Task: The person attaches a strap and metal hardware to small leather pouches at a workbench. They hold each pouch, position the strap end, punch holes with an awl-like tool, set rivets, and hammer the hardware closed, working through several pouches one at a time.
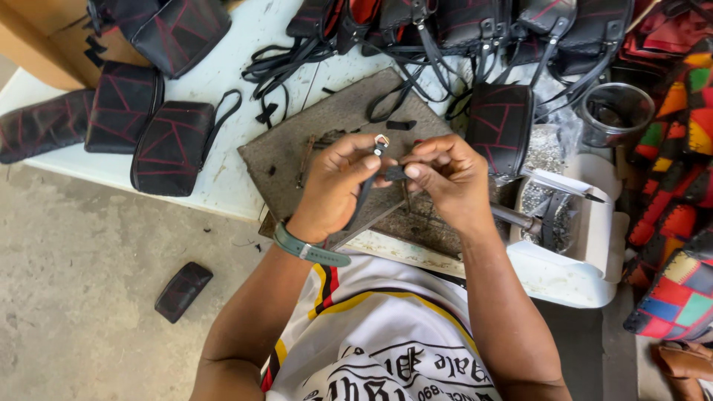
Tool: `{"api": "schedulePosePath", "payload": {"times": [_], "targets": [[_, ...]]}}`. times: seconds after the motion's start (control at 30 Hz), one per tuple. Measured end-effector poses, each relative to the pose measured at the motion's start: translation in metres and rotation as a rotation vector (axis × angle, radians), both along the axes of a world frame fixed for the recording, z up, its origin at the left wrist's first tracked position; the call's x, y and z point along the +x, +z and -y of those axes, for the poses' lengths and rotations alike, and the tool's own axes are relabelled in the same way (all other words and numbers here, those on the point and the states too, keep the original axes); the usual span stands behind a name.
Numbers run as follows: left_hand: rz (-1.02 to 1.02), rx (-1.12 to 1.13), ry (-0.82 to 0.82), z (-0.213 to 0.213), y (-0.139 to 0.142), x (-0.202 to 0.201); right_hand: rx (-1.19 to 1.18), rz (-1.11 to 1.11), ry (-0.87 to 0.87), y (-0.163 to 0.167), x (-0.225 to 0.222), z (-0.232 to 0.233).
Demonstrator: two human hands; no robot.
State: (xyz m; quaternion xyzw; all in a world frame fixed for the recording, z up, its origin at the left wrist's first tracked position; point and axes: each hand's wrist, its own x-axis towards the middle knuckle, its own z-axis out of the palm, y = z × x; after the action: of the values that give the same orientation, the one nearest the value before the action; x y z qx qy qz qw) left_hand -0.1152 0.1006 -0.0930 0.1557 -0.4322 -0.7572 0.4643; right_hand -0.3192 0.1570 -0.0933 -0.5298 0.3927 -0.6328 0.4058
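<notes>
The left hand (338,178) pinches a thin black strap (366,191) with a small metal ring (381,140) on top, and the right hand (445,174) grips the same strap at 3 o'clock from it. Both hands are over a grey work board (297,145) (it looks worn). Black pouches (171,145) lie at 9 o'clock on the white table (223,186).

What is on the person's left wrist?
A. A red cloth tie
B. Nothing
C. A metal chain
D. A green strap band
D: a green strap band wraps the wrist below the left hand, which holds a black strap with the right hand.
</notes>
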Motion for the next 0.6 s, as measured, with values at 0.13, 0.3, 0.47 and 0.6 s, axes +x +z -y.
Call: {"api": "schedulePosePath", "payload": {"times": [0.13,0.3,0.47,0.6], "targets": [[-0.059,-0.038,0.059,-0.010,0.001,-0.020,-0.004,0.078,-0.108,-0.007,0.001,0.008],[-0.070,-0.039,0.107,-0.010,-0.002,-0.030,0.062,0.083,-0.143,-0.009,0.008,0.006],[0.094,-0.195,0.159,-0.006,-0.005,-0.026,0.179,0.221,-0.027,0.001,0.018,-0.004],[0.236,-0.282,0.197,-0.008,0.001,-0.024,0.127,0.084,-0.069,0.008,0.024,-0.009]]}}
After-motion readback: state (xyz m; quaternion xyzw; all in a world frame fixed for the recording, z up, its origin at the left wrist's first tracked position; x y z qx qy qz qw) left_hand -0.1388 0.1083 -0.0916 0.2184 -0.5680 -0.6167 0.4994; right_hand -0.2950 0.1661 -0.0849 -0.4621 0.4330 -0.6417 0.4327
